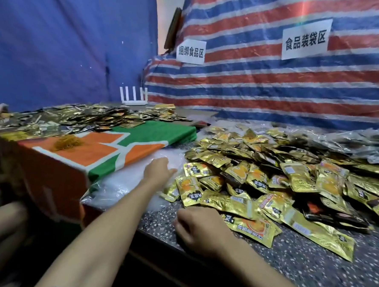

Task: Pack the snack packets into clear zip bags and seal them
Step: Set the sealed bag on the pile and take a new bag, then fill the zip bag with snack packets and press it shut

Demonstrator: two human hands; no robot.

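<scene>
A big heap of gold snack packets [275, 178] covers the speckled table [302, 260] on the right. A stack of clear zip bags [124, 180] lies left of the heap, beside the orange and green box. My left hand [158, 169] reaches out over the clear bags, fingers stretched onto the plastic. Near the table's front edge my right hand [198, 229] lies with curled fingers at the edge of a gold packet [253, 228]; whether it grips the packet is hidden.
An orange, green and white box [96, 153] stands at the left with a tuft of rubber bands [67, 143] on it. Behind it lie more gold packets [82, 118] and a white router [134, 98]. Filled clear bags [350, 140] sit at the back right.
</scene>
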